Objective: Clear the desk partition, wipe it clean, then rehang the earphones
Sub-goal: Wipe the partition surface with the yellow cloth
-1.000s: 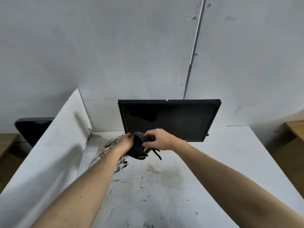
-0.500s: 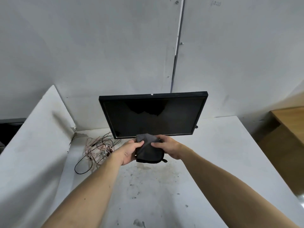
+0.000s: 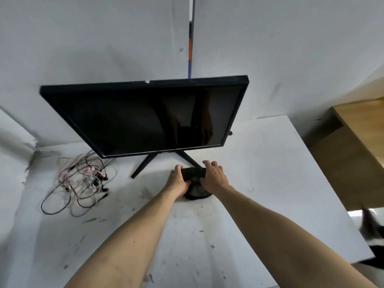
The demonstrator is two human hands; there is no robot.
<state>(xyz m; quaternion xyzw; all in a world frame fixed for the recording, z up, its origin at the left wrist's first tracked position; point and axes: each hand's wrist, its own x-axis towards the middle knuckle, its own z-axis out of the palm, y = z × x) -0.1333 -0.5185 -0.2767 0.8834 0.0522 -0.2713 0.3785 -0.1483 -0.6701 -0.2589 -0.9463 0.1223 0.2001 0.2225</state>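
Observation:
A dark grey cloth [image 3: 194, 179] lies bunched on the white desk [image 3: 259, 183] just in front of the monitor's stand. My left hand [image 3: 178, 180] grips its left side and my right hand [image 3: 214, 177] grips its right side, thumbs tucked under. A tangle of earphones and thin cables [image 3: 83, 179], pink, white and black, lies on the desk at the left. The white desk partition [image 3: 12, 138] shows only at the far left edge.
A black monitor [image 3: 149, 115] on a splayed black stand [image 3: 143, 167] tilts over the desk right behind my hands. The grey wall panel [image 3: 104, 38] stands behind it. A wooden desk [image 3: 361, 125] is at the right. The desk top carries dark smudges.
My view has swung right and down, so the partition has slid almost out of view. Both hands have lowered the cloth from mid-air onto the desk below the monitor.

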